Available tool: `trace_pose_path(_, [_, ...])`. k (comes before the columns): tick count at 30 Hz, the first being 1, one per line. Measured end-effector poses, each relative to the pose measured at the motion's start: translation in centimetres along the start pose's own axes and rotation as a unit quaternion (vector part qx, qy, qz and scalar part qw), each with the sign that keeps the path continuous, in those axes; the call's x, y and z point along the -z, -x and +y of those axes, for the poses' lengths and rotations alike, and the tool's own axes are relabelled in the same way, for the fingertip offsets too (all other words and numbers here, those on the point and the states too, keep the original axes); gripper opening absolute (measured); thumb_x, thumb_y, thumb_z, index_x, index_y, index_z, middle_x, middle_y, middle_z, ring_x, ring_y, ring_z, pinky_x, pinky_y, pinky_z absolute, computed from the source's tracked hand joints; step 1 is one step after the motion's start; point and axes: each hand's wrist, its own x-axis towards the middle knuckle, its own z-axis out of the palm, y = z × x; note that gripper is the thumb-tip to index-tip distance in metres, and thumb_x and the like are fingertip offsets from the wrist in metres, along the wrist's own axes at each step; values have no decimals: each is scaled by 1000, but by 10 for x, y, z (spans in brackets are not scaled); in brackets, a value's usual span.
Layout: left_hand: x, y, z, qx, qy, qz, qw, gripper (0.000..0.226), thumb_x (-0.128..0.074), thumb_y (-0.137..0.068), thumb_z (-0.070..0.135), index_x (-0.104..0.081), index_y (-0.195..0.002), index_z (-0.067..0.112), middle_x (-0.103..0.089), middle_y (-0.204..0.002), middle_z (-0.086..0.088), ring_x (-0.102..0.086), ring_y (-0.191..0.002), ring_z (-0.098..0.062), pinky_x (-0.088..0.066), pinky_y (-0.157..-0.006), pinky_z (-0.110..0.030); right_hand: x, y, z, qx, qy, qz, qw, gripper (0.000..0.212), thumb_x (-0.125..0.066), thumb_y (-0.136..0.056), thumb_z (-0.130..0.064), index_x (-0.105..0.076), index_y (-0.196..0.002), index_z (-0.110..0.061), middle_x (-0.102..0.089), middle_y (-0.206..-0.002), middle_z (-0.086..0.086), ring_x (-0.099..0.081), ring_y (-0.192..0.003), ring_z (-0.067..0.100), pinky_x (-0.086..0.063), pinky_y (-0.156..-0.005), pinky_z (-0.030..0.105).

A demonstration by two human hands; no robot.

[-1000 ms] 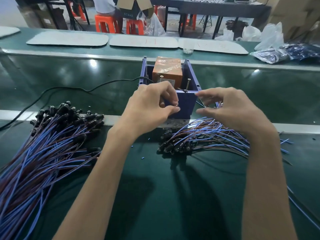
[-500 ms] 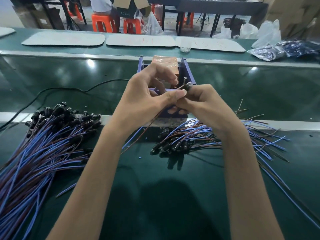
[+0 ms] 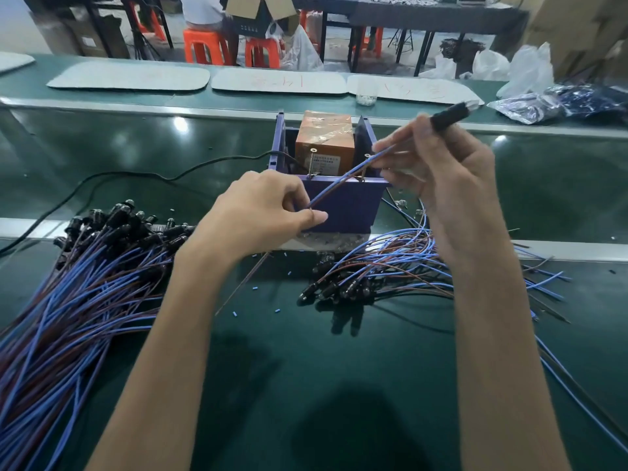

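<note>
My right hand (image 3: pixel 438 171) grips the black connector (image 3: pixel 448 116) end of one blue-and-brown wire lead (image 3: pixel 343 180), raised above and right of the purple box (image 3: pixel 343 205). The lead runs down and left to my left hand (image 3: pixel 258 215), which pinches it between thumb and forefinger in front of the box. Its brown strand hangs below my left hand. An orange taped block (image 3: pixel 323 139) sits inside the box. A small pile of similar leads (image 3: pixel 384 266) lies under my right wrist.
A large bundle of blue and brown leads with black connectors (image 3: pixel 74 283) covers the left of the green bench. A black cable (image 3: pixel 136 175) runs left from the box. Plastic bags (image 3: pixel 557 103) lie at the far right. White mats (image 3: pixel 129 79) line the far bench.
My hands were together by the box; now my right hand has lifted the connector up and right, and my left hand has slid down the lead, stretching it straight.
</note>
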Motion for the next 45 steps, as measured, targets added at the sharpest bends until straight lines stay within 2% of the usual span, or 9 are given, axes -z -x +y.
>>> trace_pose_path(6, [9,0,-11,-7,-21,-15,1000,27,-77,-75,39,-57,-62,25,-52,-46,23,-47,-54,-7,-35,-63,-26,11,0,-6,5,-52,58,997,26,-45,-100,-20,-62,-82,-12,-73,-78,0,-68,-67,11,-52,-61,22])
trace_pose_path(10, [11,-1,-16,-9,-26,-22,999,27,-76,-76,37,-57,-63,25,-52,-46,18,-48,-55,-8,-37,-64,-27,17,-1,-6,6,-95,86,992,26,-45,-100,-21,-61,-82,-11,-72,-76,1,-67,-66,13,-50,-58,22])
trace_pose_path(18, [12,-1,-15,-68,33,104,992,23,-71,-84,36,-57,-70,23,-54,-57,9,-48,-56,-10,-44,-64,-32,22,-5,-2,-48,-155,140,977,33,-31,-104,-31,-47,-78,-18,-70,-69,3,-67,-65,16,-53,-60,24])
trace_pose_path(22, [10,0,-11,-114,78,99,985,26,-71,-85,33,-53,-67,26,-51,-56,9,-42,-49,-6,-40,-57,-26,22,-8,0,-62,-182,190,963,31,-30,-105,-30,-42,-79,-19,-67,-61,0,-67,-58,16,-53,-56,23])
trace_pose_path(28, [6,-1,-8,-166,53,99,980,23,-73,-84,31,-54,-70,31,-53,-79,8,-50,-64,-6,-40,-64,-13,19,-11,4,-60,-174,214,959,28,-36,-104,-24,-37,-76,-18,-43,-48,-7,-42,-42,8,-38,-45,19])
trace_pose_path(31, [7,0,-7,-176,58,108,977,21,-74,-83,29,-57,-72,23,-56,-74,9,-50,-63,-7,-41,-63,-16,19,-10,6,-64,-149,190,968,32,-42,-102,-24,-41,-71,-18,-33,-49,-7,-30,-43,8,-30,-46,19])
trace_pose_path(36, [9,4,-7,-156,60,53,985,16,-76,-81,19,-62,-72,19,-51,-52,14,-43,-50,-3,-35,-54,-9,17,-8,8,-61,-150,132,978,43,-38,-103,-32,-53,-68,-13,-37,-49,-6,-33,-45,8,-31,-46,18])
trace_pose_path(40, [10,6,-6,-148,82,-3,986,14,-75,-82,15,-65,-73,21,-58,-59,10,-40,-49,-5,-33,-52,-9,14,-8,9,-54,-167,125,977,44,-35,-104,-34,-53,-70,-12,-43,-49,-5,-39,-43,6,-35,-41,16])
trace_pose_path(45, [12,10,-4,-153,143,-67,975,16,-77,-77,34,-67,-74,21,-56,-57,11,-39,-50,-4,-32,-50,-12,15,-6,8,-42,-147,127,980,45,-36,-103,-34,-56,-68,-15,-50,-51,-6,-47,-45,5,-39,-40,15])
